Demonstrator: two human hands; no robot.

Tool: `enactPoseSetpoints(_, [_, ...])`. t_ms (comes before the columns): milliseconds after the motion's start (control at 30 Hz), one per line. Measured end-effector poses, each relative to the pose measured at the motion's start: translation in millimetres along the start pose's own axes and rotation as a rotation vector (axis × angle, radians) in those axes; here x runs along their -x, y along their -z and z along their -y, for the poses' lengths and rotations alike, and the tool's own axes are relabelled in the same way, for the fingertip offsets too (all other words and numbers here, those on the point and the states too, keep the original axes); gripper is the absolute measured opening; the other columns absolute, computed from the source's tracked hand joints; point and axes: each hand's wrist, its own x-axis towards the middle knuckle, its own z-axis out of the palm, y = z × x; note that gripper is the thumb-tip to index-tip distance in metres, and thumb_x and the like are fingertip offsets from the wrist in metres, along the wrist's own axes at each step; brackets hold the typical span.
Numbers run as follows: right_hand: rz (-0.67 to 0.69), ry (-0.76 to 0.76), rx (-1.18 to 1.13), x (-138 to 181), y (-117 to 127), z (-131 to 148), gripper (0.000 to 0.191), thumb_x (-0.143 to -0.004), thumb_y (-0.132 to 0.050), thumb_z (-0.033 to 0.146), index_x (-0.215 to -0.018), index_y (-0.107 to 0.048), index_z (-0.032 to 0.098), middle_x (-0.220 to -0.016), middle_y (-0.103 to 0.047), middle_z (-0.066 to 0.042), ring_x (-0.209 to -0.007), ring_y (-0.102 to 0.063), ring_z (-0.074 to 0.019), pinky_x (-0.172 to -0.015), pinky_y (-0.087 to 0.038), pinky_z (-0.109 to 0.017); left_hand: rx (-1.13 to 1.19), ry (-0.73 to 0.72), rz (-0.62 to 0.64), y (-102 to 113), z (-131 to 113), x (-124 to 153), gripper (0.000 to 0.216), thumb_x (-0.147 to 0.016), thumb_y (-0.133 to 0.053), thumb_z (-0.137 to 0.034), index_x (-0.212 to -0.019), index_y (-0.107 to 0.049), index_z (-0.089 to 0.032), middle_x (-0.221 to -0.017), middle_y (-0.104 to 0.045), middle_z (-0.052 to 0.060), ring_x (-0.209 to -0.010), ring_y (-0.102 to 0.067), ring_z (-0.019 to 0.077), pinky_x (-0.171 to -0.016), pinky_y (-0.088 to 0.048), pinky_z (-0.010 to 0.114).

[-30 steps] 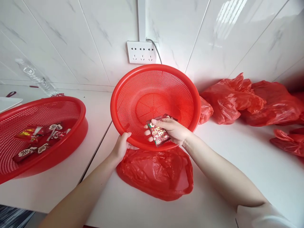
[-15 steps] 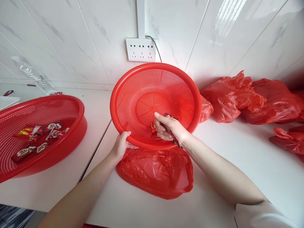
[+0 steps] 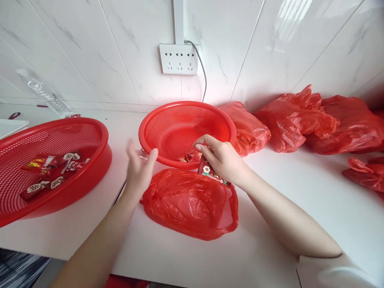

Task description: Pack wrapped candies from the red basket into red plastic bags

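Observation:
A round red perforated basket (image 3: 168, 120) rests flat on the white counter (image 3: 300, 208) below a wall socket. My right hand (image 3: 223, 160) reaches over its near rim, fingers closed on a red snack packet (image 3: 210, 170) with white flower print. Another small packet (image 3: 187, 157) lies inside the basket near my fingertips. My left hand (image 3: 138, 170) hovers open beside the basket's left rim, fingers spread, touching nothing. A crumpled red plastic bag (image 3: 189, 204) lies on the counter in front of the basket.
A larger red basket (image 3: 90, 132) with several red packets (image 3: 54, 170) sits at the left. Several full red plastic bags (image 3: 300, 118) line the wall at the right. A socket strip (image 3: 179, 59) with a grey cable is on the tiled wall. A clear bottle (image 3: 45, 96) lies far left.
The basket, held tilted up against the wall, has been lowered flat onto the counter. My left hand has let go of its rim and opened. My right hand still holds the packet.

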Motion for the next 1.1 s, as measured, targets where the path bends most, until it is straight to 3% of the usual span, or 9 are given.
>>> enactPoseSetpoints(67, [-0.032, 0.022, 0.043, 1.7, -2.8, 0.4, 0.024, -0.098, -0.041, 0.041, -0.099, -0.056, 0.022, -0.057, -0.052, 0.004, -0.047, -0.043, -0.0111, -0.056, -0.034, -0.024, -0.072, -0.249, -0.230, 7.6, -11.4, 6.2, 0.069, -0.077, -0.070, -0.036, -0.139, -0.038, -0.028, -0.115, -0.054, 0.006, -0.084, -0.057, 0.0156, -0.073, -0.049, 0.028])
enactPoseSetpoints(100, [-0.049, 0.038, 0.059, 3.1, -4.9, 1.3, 0.023, -0.098, -0.042, 0.040, -0.099, -0.057, 0.022, -0.056, -0.052, 0.004, -0.046, -0.042, -0.0114, -0.055, -0.033, -0.025, -0.076, -0.339, -0.231, 9.7, -17.7, 12.1, 0.059, -0.077, -0.069, -0.033, -0.131, -0.046, -0.028, -0.115, -0.054, 0.005, -0.085, -0.056, 0.0155, -0.073, -0.049, 0.028])
enactPoseSetpoints(167, [-0.061, 0.071, 0.073, 6.9, -10.4, 4.4, 0.022, -0.097, -0.043, 0.039, -0.100, -0.058, 0.022, -0.058, -0.054, 0.002, -0.048, -0.045, -0.0124, -0.055, -0.032, -0.025, -0.065, -0.364, 0.030, 8.7, -28.3, 27.7, 0.024, -0.079, -0.067, -0.031, -0.101, -0.065, -0.023, -0.099, -0.060, 0.004, -0.080, -0.057, 0.0168, -0.069, -0.048, 0.027])
enactPoseSetpoints(267, [-0.009, 0.100, 0.051, 14.1, -18.8, 10.6, 0.023, -0.098, -0.042, 0.038, -0.102, -0.059, 0.023, -0.062, -0.057, 0.001, -0.051, -0.049, -0.0131, -0.055, -0.032, -0.025, -0.012, -0.097, 0.593, -3.1, -31.8, 50.7, 0.015, -0.079, -0.067, -0.033, -0.086, -0.070, -0.020, -0.083, -0.066, 0.005, -0.073, -0.061, 0.0192, -0.059, -0.050, 0.027])
enactPoseSetpoints(367, [0.091, 0.093, -0.001, 18.7, -21.5, 14.6, 0.023, -0.098, -0.042, 0.037, -0.103, -0.059, 0.023, -0.060, -0.058, 0.001, -0.049, -0.050, -0.0124, -0.052, -0.033, -0.024, 0.125, 0.070, 0.804, -14.6, -23.5, 60.8, 0.017, -0.083, -0.063, -0.035, -0.077, -0.069, -0.019, -0.071, -0.066, 0.003, -0.064, -0.063, 0.0184, -0.056, -0.052, 0.029])
enactPoseSetpoints(600, [0.122, -0.094, -0.458, 34.8, -12.6, -3.8, 0.029, -0.092, -0.053, 0.047, -0.086, -0.058, 0.020, -0.066, -0.061, 0.001, -0.053, -0.054, -0.0115, -0.049, -0.041, -0.023, 0.245, 0.042, 0.699, -13.7, -10.7, 47.2, 0.022, -0.085, -0.063, -0.035, -0.072, -0.069, -0.017, -0.060, -0.065, 0.002, -0.059, -0.062, 0.0154, -0.058, -0.051, 0.027])
enactPoseSetpoints(767, [0.125, -0.183, -0.798, 59.0, -41.0, -28.9, 0.036, -0.094, -0.047, 0.049, -0.078, -0.054, 0.018, -0.062, -0.064, 0.000, -0.044, -0.057, -0.0111, -0.044, -0.046, -0.023, 0.367, 0.072, 0.613, -17.4, -2.0, 42.6, 0.021, -0.086, -0.063, -0.034, -0.076, -0.068, -0.017, -0.066, -0.065, 0.002, -0.055, -0.059, 0.0119, -0.053, -0.049, 0.024])
enactPoseSetpoints(1000, [0.232, -0.159, -0.828, 61.5, -62.4, -46.2, 0.046, -0.097, -0.040, 0.051, -0.074, -0.060, 0.016, -0.065, -0.064, -0.002, -0.047, -0.057, -0.0108, -0.046, -0.044, -0.023, 0.311, 0.189, 0.833, -25.4, 5.1, 49.3, 0.026, -0.085, -0.063, -0.037, -0.076, -0.069, -0.014, -0.071, -0.069, 0.006, -0.059, -0.065, 0.0170, -0.054, -0.055, 0.028])
enactPoseSetpoints(1100, [0.279, -0.160, -0.791, 64.1, -63.9, -51.6, 0.047, -0.096, -0.042, 0.051, -0.070, -0.061, 0.016, -0.062, -0.063, -0.002, -0.049, -0.058, -0.0121, -0.049, -0.046, -0.025, 0.319, 0.174, 0.845, -29.4, 9.3, 51.0, 0.026, -0.084, -0.064, -0.037, -0.075, -0.070, -0.014, -0.068, -0.068, 0.006, -0.056, -0.064, 0.0163, -0.052, -0.053, 0.028])
